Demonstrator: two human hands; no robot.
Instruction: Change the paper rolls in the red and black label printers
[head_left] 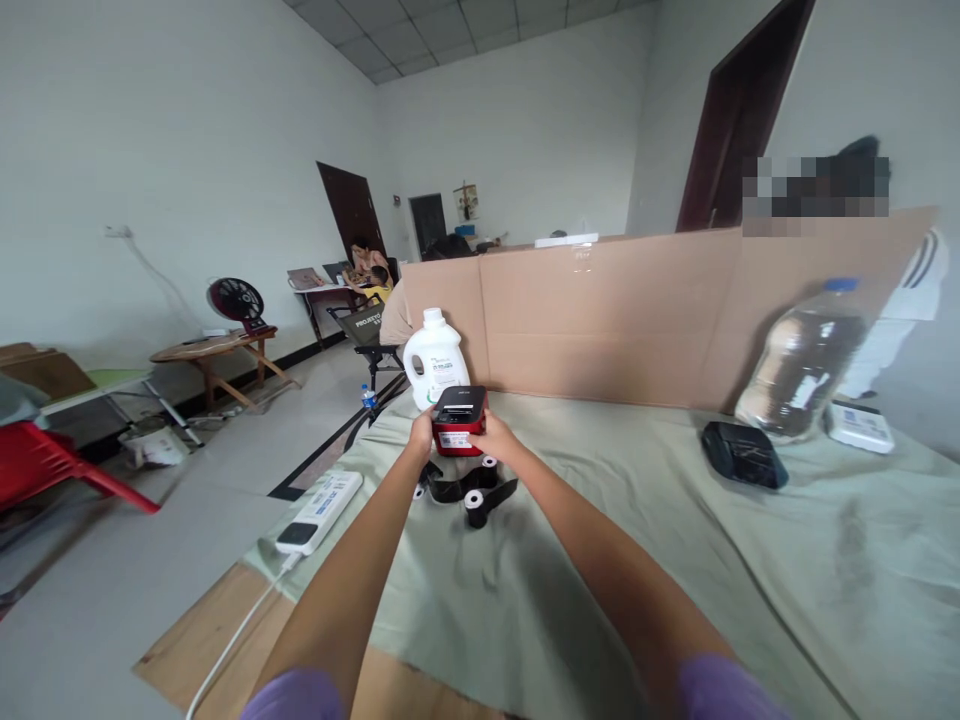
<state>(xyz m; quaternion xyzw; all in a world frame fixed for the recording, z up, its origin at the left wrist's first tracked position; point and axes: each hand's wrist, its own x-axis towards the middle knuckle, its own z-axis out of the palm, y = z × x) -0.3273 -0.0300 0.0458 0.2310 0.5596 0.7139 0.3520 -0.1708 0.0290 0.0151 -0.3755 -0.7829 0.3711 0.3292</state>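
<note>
Two purple sleeves sit closest, bare forearms running forward to a small red and black printer (459, 421) on the cloth-covered table (600, 560). The left hand (422, 434) clasps its left side and the right hand (491, 436) its right, fingers closed against the casing. Just in front of it lies a black ribbon (471, 488) on two spools. One white jug (436, 358) stands behind; one power strip (319, 511) lies to the left, one black pouch (744, 454) and one large clear bottle (802, 366) to the right. A cardboard wall (637, 310) backs the table; beyond are white walls.
</note>
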